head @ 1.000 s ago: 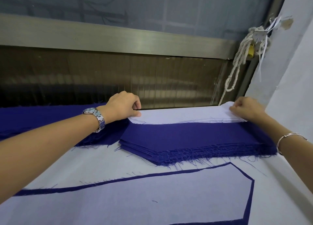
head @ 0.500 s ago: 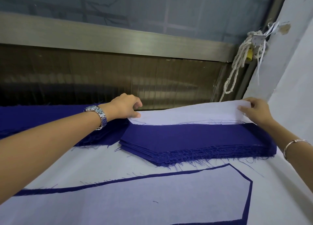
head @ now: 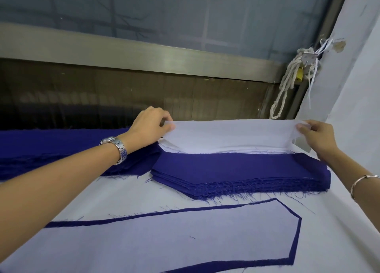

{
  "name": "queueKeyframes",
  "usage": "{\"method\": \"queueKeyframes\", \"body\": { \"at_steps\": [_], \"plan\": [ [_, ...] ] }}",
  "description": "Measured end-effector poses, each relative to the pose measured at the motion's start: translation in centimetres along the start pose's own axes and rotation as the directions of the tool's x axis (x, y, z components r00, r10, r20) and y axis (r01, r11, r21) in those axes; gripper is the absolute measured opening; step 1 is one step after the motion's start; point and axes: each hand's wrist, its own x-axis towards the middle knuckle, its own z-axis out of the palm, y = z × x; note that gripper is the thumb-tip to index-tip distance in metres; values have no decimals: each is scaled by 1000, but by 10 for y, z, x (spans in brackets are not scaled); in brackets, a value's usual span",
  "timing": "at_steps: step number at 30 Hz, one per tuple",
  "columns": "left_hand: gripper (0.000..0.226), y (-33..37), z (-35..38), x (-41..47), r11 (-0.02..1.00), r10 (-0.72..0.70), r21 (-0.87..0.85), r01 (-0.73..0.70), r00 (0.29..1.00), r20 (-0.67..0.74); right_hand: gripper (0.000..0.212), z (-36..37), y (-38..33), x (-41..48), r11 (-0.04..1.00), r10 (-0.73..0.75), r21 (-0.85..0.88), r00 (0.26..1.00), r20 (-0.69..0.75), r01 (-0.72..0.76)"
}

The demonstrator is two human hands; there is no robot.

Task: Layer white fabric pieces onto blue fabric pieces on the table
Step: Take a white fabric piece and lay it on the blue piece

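A long white fabric piece (head: 232,133) is lifted off a white stack (head: 226,149) at the far edge of the table. My left hand (head: 150,126) pinches its left end and my right hand (head: 316,135) pinches its right end. In front of the white stack lies a thick stack of blue fabric pieces (head: 242,172) with frayed edges. Nearer to me, a blue piece (head: 296,235) lies flat with a white piece (head: 164,240) layered on top, so only a blue border shows.
More blue fabric (head: 51,149) is piled at the far left, under my left forearm. The white table cover (head: 339,221) shows at the right. A metal rail (head: 144,52) and dark panel run behind the table; a knotted rope (head: 287,83) hangs at the right.
Both hands have raised the top white piece off its stack; first the right end came up, and now the left end is lifted too.
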Motion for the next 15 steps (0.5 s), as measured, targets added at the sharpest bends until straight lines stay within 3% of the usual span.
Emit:
{"method": "queueKeyframes", "body": {
  "at_steps": [4,8,12,15],
  "plan": [
    [8,1,-33,-11,972,-19,-236,4,998,-58,20,-6,-29,-13,997,-49,63,999,-17,50],
    [12,-3,-70,-38,942,-71,-334,40,994,-82,11,-14,-61,-39,993,-74,99,996,53,68],
    [15,-16,-102,-79,909,-173,-382,163,985,9,10,-25,-85,-69,992,-73,116,970,232,47],
    [22,-28,-118,-114,870,-284,-384,308,951,119,17,-30,-96,-87,998,3,54,901,434,-29]
  ]
}}
